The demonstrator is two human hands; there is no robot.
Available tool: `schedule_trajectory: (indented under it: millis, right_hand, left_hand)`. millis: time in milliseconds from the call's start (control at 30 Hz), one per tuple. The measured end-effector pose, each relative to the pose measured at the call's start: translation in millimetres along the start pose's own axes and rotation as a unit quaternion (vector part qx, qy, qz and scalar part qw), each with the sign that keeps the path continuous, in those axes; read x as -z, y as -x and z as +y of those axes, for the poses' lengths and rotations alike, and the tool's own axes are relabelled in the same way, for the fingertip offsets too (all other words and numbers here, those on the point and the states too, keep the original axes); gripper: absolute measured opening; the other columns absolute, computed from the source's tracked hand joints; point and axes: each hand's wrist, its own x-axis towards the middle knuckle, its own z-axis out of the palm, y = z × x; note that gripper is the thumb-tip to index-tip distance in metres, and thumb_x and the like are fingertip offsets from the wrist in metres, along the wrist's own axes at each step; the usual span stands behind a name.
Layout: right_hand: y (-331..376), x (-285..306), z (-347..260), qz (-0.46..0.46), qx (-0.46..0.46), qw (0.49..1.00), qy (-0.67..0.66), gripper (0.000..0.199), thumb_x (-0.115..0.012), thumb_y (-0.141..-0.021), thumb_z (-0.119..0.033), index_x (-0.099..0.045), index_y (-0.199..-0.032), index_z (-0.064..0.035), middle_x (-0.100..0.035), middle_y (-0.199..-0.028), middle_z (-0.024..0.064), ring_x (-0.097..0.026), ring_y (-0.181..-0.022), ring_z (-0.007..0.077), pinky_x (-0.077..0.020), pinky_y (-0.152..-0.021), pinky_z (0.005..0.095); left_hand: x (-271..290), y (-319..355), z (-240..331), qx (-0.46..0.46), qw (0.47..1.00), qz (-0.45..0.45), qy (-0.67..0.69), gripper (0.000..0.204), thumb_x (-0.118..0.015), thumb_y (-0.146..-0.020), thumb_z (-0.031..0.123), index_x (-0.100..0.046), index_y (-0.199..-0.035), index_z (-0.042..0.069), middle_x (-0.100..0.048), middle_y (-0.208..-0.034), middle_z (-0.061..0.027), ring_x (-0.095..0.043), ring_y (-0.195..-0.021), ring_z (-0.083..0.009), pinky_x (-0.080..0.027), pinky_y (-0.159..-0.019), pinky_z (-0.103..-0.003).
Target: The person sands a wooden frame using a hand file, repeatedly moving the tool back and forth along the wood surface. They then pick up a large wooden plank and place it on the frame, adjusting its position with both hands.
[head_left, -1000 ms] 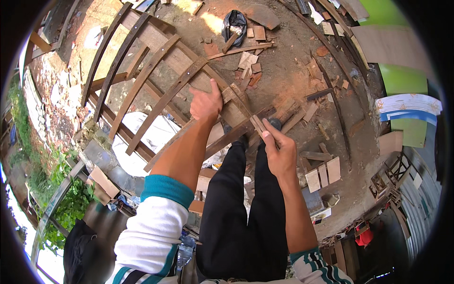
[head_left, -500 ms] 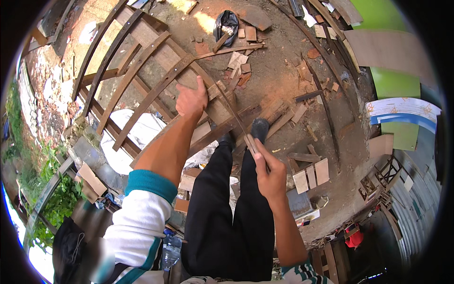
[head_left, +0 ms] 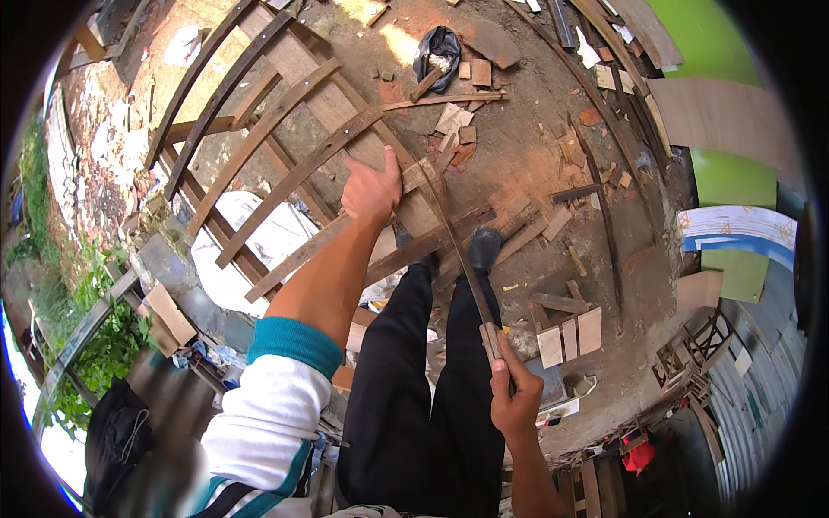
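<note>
Left hand [head_left: 371,190] was clamped down on a wood plank [head_left: 406,252] lying across the curved frame [head_left: 259,129], thumb up, w/ the plank's long axis running near-left to far-right. Right hand [head_left: 514,397] was fisted around the handle of a long handsaw [head_left: 458,250], blade pointing away from the person toward the plank just right of the left hand, so left hand was the closer one. Only container-ish thing was a black bag [head_left: 439,47] far off on the dirt; couldn't tell what's in it.

A: Sleeve [head_left: 268,414]?
B: White, with a teal cuff band and dark stripes lower down.
A: Trousers [head_left: 432,388] and shoe [head_left: 484,246]?
B: Both black.
A: Wooden frame [head_left: 285,164]?
B: Weathered brown slats.
A: Ground [head_left: 535,164]?
B: Reddish-brown dirt.
A: Bag [head_left: 439,50]?
B: Black.
A: Wall [head_left: 734,173]?
B: Bright green.
A: Sheet [head_left: 259,242]?
B: White.
</note>
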Motion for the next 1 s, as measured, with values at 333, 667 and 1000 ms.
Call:
schedule_trajectory:
  millis: [333,667,1000]
  right_hand:
    - [-97.9,-47.6,-27.1,-0.019,-0.049,0.999,0.012,0.038,-0.055,-0.102,-0.018,-0.062,-0.134,0.0022,-0.068,-0.117,0.0301,-0.067,-0.113,0.0403,-0.0548,-0.092,0.0411]
    - [-132.2,-77.6,-2.9,0.016,0.010,0.998,0.054,0.038,-0.057,-0.100,-0.017,-0.062,-0.134,0.0008,-0.069,-0.113,0.0291,-0.071,-0.104,0.0385,-0.0573,-0.082,0.0418]
    - [3.7,10.1,-12.2,-0.039,-0.049,0.996,0.062,0.038,-0.056,-0.101,-0.012,-0.060,-0.134,0.0071,-0.067,-0.124,0.0296,-0.066,-0.118,0.0364,-0.0544,-0.095,0.0378]
  left_hand:
    - [0.1,-8.8,9.7,-0.021,0.999,0.018,-0.016,0.091,-0.048,-0.090,0.070,-0.043,-0.131,-0.011,-0.070,-0.098,-0.0326,-0.069,-0.098,-0.0471,-0.052,-0.089,-0.052]
    - [-2.9,6.9,1.9,-0.003,1.000,-0.018,-0.022,0.093,-0.046,-0.091,0.073,-0.043,-0.133,-0.010,-0.070,-0.102,-0.0339,-0.069,-0.101,-0.0483,-0.051,-0.092,-0.053]
    - [-0.4,0.4,-5.5,-0.003,1.000,0.002,-0.022,0.096,-0.048,-0.090,0.074,-0.041,-0.135,-0.011,-0.070,-0.100,-0.0336,-0.069,-0.100,-0.0480,-0.052,-0.090,-0.053]
